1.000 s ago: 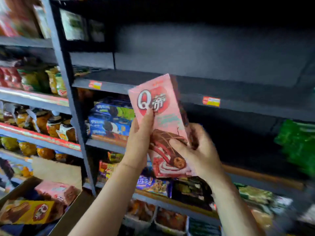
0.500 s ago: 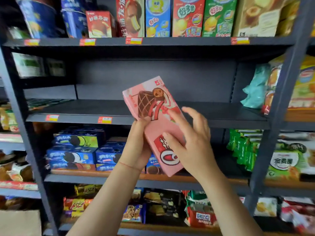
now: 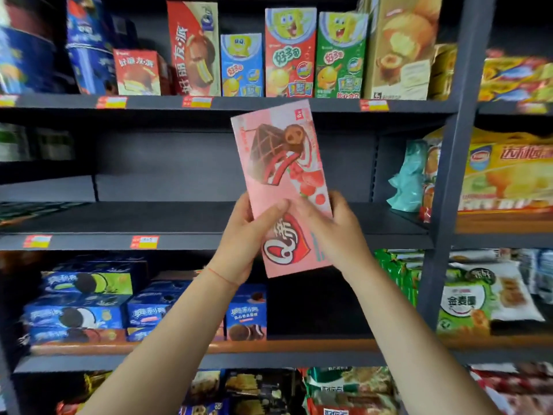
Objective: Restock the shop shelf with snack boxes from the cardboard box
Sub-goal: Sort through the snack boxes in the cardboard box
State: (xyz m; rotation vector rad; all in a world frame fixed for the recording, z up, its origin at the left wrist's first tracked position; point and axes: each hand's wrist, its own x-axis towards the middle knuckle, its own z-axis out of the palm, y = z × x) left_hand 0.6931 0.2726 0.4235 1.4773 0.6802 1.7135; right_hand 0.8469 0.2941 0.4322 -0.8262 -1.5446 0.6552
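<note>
**shelfnerd:** Snack box question, but starting big: the shelf [image 3: 185, 217] in the middle bay is bare dark board, with price tags [image 3: 144, 242] already stuck along its front lip. So a slot is clearly reserved there, which is probably why the box is being brought up to that level. On the tier above, tall cartoon boxes [image 3: 289, 52] are stood upright with their fronts facing out; below, blue cookie boxes [image 3: 89, 298] are stacked flat. The cardboard box can't be seen from this angle.

**aisle_rat:** Agreed. The pink snack box [image 3: 282, 187] is held in the air in front of that bare shelf, not touching it, tilted a little to the left and upside down: the logo sits at the bottom and reads inverted. My guess is it's being turned so the front can be read once it's stood up like the row above.

**shelfnerd:** And the grip?

**aisle_rat:** Lower half only. The left hand [image 3: 242, 244] is wrapped on the left edge with the thumb laid across the front; the right hand [image 3: 332, 232] is curled round the right edge, fingers over the face. Two opposing holds like that are handy for spinning a light carton without it being dropped.
</note>
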